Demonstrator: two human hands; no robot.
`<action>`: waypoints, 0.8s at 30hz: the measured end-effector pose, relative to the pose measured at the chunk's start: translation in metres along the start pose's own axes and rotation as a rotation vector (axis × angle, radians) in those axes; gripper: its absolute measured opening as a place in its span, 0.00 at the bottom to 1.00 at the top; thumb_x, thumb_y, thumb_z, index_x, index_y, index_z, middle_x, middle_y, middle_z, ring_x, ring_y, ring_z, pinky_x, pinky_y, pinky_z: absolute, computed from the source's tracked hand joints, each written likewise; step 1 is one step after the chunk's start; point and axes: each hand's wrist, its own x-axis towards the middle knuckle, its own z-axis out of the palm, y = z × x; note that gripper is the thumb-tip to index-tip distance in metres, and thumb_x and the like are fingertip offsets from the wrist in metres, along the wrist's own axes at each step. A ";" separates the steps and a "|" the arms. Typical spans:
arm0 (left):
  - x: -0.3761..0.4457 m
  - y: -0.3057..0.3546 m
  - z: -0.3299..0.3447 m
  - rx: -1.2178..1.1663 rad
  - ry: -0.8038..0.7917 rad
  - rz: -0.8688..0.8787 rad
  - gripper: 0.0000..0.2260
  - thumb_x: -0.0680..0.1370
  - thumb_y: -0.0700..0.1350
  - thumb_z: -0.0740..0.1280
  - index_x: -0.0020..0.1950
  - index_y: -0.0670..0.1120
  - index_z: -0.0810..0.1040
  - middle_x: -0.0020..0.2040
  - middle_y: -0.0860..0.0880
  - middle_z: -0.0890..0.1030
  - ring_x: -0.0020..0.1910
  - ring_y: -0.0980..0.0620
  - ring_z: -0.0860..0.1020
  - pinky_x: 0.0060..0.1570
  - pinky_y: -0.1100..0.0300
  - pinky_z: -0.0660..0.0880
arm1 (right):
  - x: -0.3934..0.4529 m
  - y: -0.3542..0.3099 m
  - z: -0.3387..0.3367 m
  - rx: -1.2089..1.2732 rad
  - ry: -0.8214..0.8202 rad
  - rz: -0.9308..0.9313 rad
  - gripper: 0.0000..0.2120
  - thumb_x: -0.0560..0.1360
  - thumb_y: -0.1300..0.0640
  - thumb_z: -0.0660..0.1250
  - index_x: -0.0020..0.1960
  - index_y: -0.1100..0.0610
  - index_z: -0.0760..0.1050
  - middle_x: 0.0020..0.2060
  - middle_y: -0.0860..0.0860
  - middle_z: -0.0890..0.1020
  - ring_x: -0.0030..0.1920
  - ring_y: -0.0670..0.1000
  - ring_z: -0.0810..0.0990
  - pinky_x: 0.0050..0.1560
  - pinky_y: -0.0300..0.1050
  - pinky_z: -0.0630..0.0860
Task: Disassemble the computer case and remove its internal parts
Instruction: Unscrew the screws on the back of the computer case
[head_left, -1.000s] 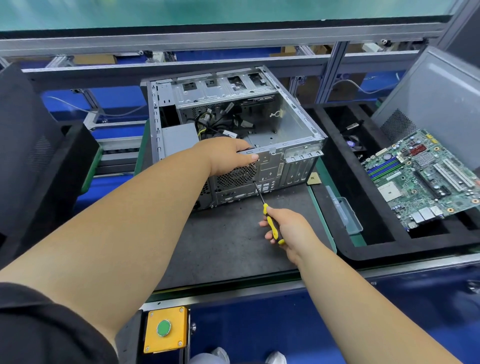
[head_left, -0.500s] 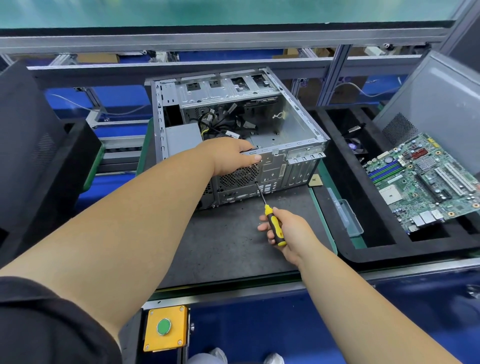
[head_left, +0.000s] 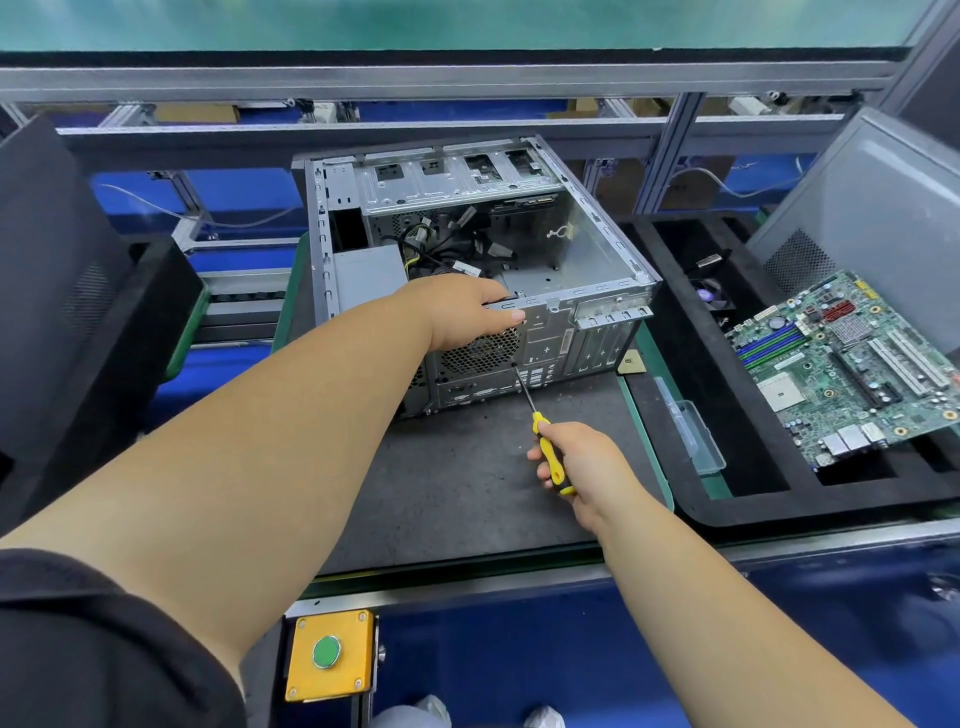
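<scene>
Both hands are busy: left hand (head_left: 467, 312) grips the case (head_left: 587, 312) rear rim, right hand (head_left: 582, 462) holds the screwdriver (head_left: 540, 431) at its back panel. Likely a fan screw is being undone; next, keep the tip seated and turn.

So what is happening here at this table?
A person is taking apart an open computer case on the dark work mat. The left hand holds the case's rear top edge, steadying it. The right hand grips a yellow-handled screwdriver, its tip against the rear panel just below the fan grille. A motherboard already lies in the black tray to the right; cables remain inside.
</scene>
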 end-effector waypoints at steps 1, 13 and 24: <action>0.000 0.000 0.000 0.001 0.000 0.000 0.23 0.79 0.65 0.55 0.71 0.59 0.70 0.69 0.52 0.74 0.66 0.48 0.72 0.59 0.55 0.68 | 0.000 0.000 0.000 -0.002 0.001 -0.010 0.10 0.81 0.54 0.62 0.47 0.58 0.77 0.31 0.50 0.81 0.27 0.47 0.73 0.28 0.40 0.70; -0.001 0.000 0.000 0.010 0.016 0.006 0.22 0.79 0.66 0.55 0.69 0.59 0.71 0.66 0.52 0.75 0.63 0.48 0.73 0.57 0.55 0.69 | 0.001 0.008 -0.005 0.013 0.004 -0.143 0.08 0.78 0.55 0.68 0.50 0.60 0.75 0.36 0.53 0.79 0.27 0.46 0.74 0.28 0.39 0.72; 0.000 0.000 0.000 0.012 0.013 0.005 0.23 0.79 0.66 0.54 0.70 0.59 0.70 0.67 0.52 0.75 0.63 0.49 0.73 0.56 0.55 0.68 | 0.006 0.015 -0.010 0.015 0.027 -0.183 0.06 0.78 0.55 0.68 0.49 0.58 0.74 0.37 0.53 0.80 0.29 0.47 0.78 0.32 0.41 0.75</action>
